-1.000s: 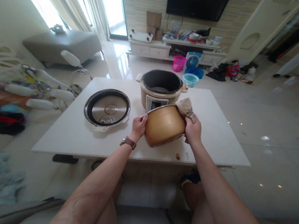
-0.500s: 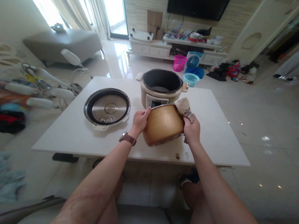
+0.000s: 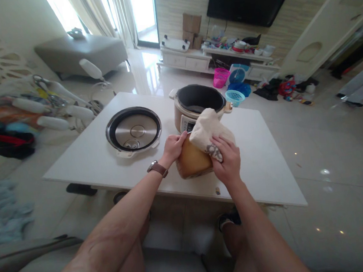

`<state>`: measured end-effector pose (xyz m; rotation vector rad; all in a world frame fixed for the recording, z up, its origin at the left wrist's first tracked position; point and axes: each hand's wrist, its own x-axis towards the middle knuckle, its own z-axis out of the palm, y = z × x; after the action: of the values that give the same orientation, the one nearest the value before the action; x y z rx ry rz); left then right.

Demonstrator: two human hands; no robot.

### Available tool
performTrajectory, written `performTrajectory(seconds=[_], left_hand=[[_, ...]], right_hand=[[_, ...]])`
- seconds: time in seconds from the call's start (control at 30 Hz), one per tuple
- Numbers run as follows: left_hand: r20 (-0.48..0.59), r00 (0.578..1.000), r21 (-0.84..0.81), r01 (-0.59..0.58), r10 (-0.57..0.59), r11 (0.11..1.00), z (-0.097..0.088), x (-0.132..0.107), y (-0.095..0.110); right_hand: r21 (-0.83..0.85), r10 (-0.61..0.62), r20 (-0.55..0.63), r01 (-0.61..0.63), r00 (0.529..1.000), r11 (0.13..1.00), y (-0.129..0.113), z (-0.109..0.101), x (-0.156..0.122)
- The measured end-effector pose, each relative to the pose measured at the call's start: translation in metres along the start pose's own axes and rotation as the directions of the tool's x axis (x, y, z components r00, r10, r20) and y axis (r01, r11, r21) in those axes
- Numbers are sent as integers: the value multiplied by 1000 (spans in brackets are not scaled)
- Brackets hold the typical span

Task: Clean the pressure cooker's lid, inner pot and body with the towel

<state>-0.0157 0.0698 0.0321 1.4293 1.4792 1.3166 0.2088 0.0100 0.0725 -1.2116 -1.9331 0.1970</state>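
My left hand [image 3: 174,148] grips the rim of a gold-coloured inner pot [image 3: 192,158], tilted on its side above the front part of the table. A pale cloth [image 3: 208,128] with a dark print lies across the pot's outer wall, under my right hand [image 3: 227,159], whose fingers press it against the metal. The cloth hides the pot's right side. Just behind stands the pressure cooker body [image 3: 179,113], its dark well facing up and its control panel partly covered. Left of it, the cooker's round lid [image 3: 133,132] rests with its steel inner side up.
The white table [image 3: 81,151] carries these things; a small brown bit [image 3: 217,191] lies by its front edge. Beyond are a pink basket [image 3: 221,77], a light blue basket [image 3: 235,98] and a low TV cabinet [image 3: 186,61]. A grey bench [image 3: 83,53] stands back left.
My right hand has moved from the pot's right edge onto its outer wall, spreading the cloth over it. The left hand keeps its grip on the rim.
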Motion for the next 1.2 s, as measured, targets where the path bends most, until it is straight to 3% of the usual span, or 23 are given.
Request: performTrajectory(seconds=[0.07, 0.13, 0.2, 0.3, 0.37, 0.5, 0.6, 0.67, 0.87, 1.03, 1.1, 1.2], left_hand=[[15, 1000, -8, 4, -4, 1000, 0, 1, -1], [18, 1000, -18, 6, -6, 1000, -1, 1, -2], [0, 1000, -23, -3, 3, 1000, 0, -1, -4], [-28, 999, -31, -16, 15, 999, 1, -3, -8], [-41, 999, -43, -14, 12, 999, 2, -4, -12], [-59, 998, -64, -2, -1, 998, -2, -4, -20], [-47, 999, -52, 11, -13, 999, -7, -1, -23], [-45, 999, -28, 2, -3, 1000, -10, 2, -21], [14, 994, -27, -108, 108, 994, -15, 6, 7], [73, 995, 73, -70, 65, 995, -20, 8, 12], [98, 994, 81, -46, 38, 996, -24, 10, 7], [148, 989, 18, 4, -7, 1000, -29, 14, -1]], right_hand=[[-35, -112, 121, 117, 986, 993, -7, -2, -1], [-31, -136, 133, 141, 982, 990, -9, -3, 0], [4, -87, 52, 87, 995, 996, -6, -3, 2], [91, 100, -87, -92, 991, 992, 7, -1, 5], [167, 267, -145, -243, 953, 956, 17, 2, 6], [312, 538, -159, -474, 828, 823, 39, 7, 7], [390, 643, -150, -553, 751, 737, 51, 10, 7], [402, 666, -149, -571, 731, 716, 53, 11, 7], [359, 630, -130, -556, 766, 750, 34, 9, 5], [299, 549, -149, -492, 822, 818, 16, 15, -1], [255, 453, -175, -404, 874, 878, 9, 17, -4], [144, 203, -162, -180, 966, 973, -3, 17, -7]])
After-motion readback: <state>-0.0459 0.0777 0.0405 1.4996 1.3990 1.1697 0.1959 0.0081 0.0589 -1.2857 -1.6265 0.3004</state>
